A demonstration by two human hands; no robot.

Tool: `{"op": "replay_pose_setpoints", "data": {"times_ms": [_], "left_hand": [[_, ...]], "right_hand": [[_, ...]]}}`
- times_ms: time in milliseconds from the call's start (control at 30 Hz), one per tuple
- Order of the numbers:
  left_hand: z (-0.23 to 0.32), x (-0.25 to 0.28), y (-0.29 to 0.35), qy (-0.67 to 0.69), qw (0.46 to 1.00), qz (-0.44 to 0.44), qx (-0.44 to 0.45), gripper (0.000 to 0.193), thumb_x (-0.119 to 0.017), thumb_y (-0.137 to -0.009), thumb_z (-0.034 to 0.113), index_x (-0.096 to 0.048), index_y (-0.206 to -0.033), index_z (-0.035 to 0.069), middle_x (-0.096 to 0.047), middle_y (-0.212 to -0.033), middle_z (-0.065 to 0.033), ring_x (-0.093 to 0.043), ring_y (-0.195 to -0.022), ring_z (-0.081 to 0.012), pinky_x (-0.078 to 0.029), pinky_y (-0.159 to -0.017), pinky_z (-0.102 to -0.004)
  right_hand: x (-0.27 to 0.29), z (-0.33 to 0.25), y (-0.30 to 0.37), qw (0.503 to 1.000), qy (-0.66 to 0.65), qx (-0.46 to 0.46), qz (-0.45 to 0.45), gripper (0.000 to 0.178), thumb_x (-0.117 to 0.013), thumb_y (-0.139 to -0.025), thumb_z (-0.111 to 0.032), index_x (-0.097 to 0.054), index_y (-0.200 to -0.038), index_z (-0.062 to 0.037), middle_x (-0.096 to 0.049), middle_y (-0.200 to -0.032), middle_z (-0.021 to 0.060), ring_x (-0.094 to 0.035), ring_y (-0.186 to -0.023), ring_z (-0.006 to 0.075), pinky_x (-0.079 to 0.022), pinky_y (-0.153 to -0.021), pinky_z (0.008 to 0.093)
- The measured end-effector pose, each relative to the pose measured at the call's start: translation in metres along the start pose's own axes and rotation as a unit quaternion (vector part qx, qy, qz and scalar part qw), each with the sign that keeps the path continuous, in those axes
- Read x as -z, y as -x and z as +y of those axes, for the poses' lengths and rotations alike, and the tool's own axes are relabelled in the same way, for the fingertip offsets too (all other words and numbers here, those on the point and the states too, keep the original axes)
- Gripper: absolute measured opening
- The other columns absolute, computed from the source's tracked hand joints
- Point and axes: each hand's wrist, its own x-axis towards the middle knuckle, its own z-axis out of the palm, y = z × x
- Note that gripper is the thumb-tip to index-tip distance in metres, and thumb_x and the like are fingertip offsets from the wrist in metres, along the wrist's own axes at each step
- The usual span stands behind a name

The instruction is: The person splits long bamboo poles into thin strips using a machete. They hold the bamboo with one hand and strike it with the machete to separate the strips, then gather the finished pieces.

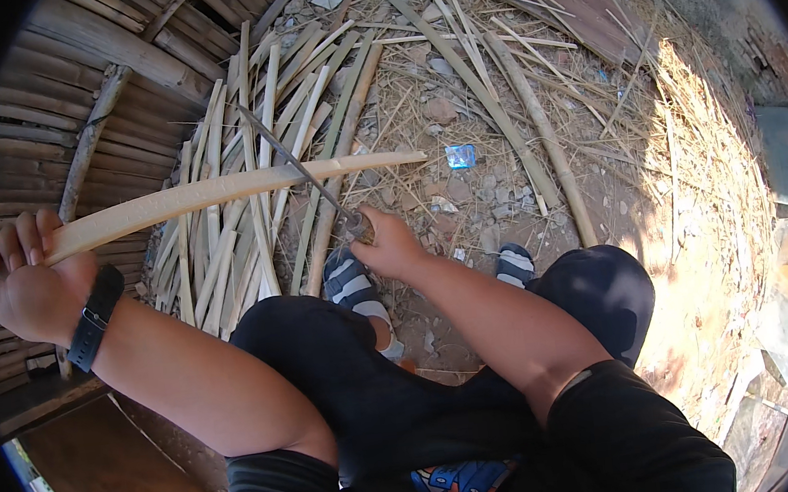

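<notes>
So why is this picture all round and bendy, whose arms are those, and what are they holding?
There's no robot here, just a person with two bare hands. The camera sits on their head and looks down, so you see what's below them. Its very wide lens makes straight things bend near the edges.

The left hand, with a dark wristband on its wrist, grips one end of a long, pale bamboo strip. The right hand holds a long-bladed knife. Its blade crosses the strip in the picture, but I can't tell whether they touch.

On the ground lie many split bamboo pieces, straw, rubble and a small blue packet. Those striped shoes are on the person's own feet.
</notes>
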Motion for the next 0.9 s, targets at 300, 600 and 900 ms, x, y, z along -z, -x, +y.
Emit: {"op": "replay_pose_setpoints", "data": {"times_ms": [300,600,900], "left_hand": [[-0.003,0.0,0.0,-0.009,1.0,0.02,-0.008,0.031,-0.039,-0.102,0.036,-0.034,-0.084,0.012,-0.029,-0.064,0.0003,-0.026,-0.05,-0.0119,-0.027,-0.048,-0.0262],[-0.001,-0.02,0.011,-0.034,0.997,0.076,-0.003,0.032,-0.039,-0.103,0.035,-0.033,-0.082,0.011,-0.029,-0.063,-0.0001,-0.025,-0.05,-0.0125,-0.027,-0.049,-0.0265],[-0.004,0.0,0.0,-0.035,0.998,0.061,-0.004,0.032,-0.041,-0.102,0.035,-0.032,-0.082,0.012,-0.029,-0.064,0.0002,-0.025,-0.05,-0.0125,-0.027,-0.048,-0.0268]], "right_hand": [[0.007,-0.011,-0.004,0.993,0.082,-0.064,0.053,0.056,-0.067,-0.079,-0.021,-0.052,-0.126,0.0047,-0.066,-0.098,0.0306,-0.065,-0.097,0.0429,-0.052,-0.087,0.0475],[-0.012,0.061,-0.001,0.989,-0.047,-0.107,0.095,0.054,-0.067,-0.078,-0.02,-0.053,-0.125,0.004,-0.067,-0.096,0.0287,-0.066,-0.092,0.0426,-0.052,-0.083,0.0447],[-0.007,0.012,-0.005,0.998,-0.057,0.02,-0.003,0.051,-0.069,-0.075,-0.019,-0.058,-0.118,0.0041,-0.067,-0.099,0.0285,-0.065,-0.096,0.0418,-0.051,-0.088,0.0437]]}}
